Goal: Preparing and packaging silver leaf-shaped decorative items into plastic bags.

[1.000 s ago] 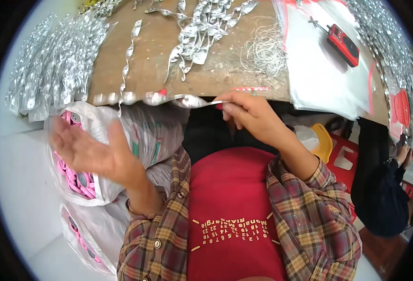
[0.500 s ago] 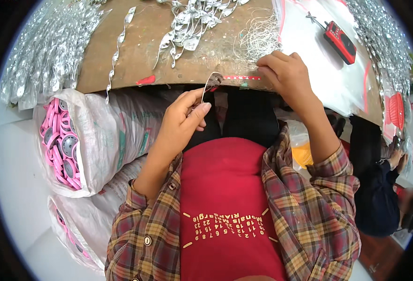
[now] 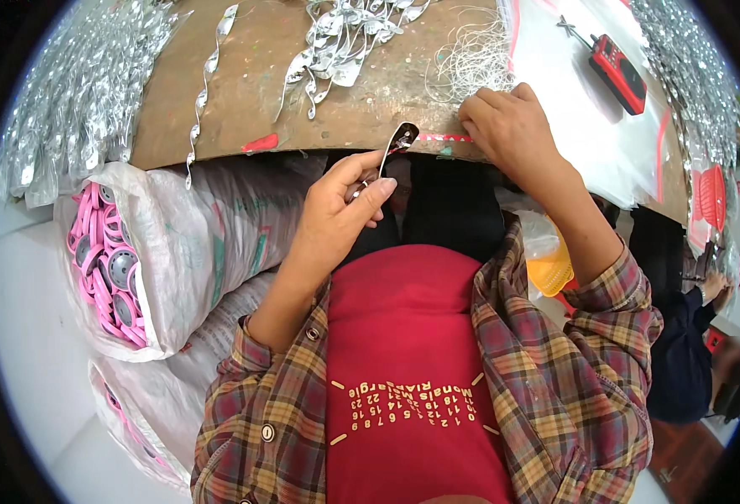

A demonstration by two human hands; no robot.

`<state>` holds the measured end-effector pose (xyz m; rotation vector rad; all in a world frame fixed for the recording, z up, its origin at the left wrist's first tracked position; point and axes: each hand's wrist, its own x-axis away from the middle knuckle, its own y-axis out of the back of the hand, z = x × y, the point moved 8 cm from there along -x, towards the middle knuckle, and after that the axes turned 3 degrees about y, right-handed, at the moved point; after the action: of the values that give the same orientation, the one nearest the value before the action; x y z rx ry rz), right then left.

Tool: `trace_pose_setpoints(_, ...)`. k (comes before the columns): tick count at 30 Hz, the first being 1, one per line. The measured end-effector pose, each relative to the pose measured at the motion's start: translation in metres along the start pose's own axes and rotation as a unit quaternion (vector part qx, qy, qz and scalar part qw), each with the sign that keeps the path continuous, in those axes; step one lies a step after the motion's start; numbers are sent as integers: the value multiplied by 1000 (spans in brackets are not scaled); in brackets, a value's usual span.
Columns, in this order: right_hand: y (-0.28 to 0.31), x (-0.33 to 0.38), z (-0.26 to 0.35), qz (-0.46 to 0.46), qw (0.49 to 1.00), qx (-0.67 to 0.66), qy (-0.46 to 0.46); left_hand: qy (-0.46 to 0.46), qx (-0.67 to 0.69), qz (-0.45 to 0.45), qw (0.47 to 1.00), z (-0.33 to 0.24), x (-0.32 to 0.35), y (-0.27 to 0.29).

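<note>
Near the table's front edge, my left hand (image 3: pixel 343 206) pinches a shiny, curled silver strip (image 3: pixel 404 134) between thumb and fingers. Its free end sticks up past my fingertips, and the rest goes into my grip. My right hand (image 3: pixel 517 130) is at the table edge with its fingers bent and closed together; whatever they hold is hidden. Just beyond those fingers lies a tangle of thin white strings (image 3: pixel 470 63). A cluster of twisted silver strips (image 3: pixel 345 46) spreads over the brown table (image 3: pixel 252 92), and one long twisted strip (image 3: pixel 204 88) lies apart to the left.
Silver hanging bundles (image 3: pixel 93 101) cover the far left. Clear plastic bags (image 3: pixel 588 134) and a red radio (image 3: pixel 620 80) lie to the right. Below left stands a white sack (image 3: pixel 193 235) with pink-and-grey wheel-like pieces (image 3: pixel 105 260). A person in dark clothing (image 3: pixel 680 361) is at the right.
The silver strip in my left hand has turned, and more of its shiny face shows past the fingers. My left hand has shifted slightly right; my right hand stays by the strings.
</note>
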<state>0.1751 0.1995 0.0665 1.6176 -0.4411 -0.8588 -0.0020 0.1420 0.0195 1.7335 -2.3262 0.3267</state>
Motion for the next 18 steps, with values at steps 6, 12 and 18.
trace_pose_setpoints(6, 3, 7, -10, -31, 988, -128, -87, 0, 16, 5, 1000, 4, -1, 1)
trace_pose_setpoints(12, 15, 34, -14, -112, 782, -534, -302, 15, 57, 16, 998, 3, -1, 1)
trace_pose_setpoints(18, 28, 11, 46, -117, 653, -714, -225, 11, 103, 44, 994, -11, 5, -12)
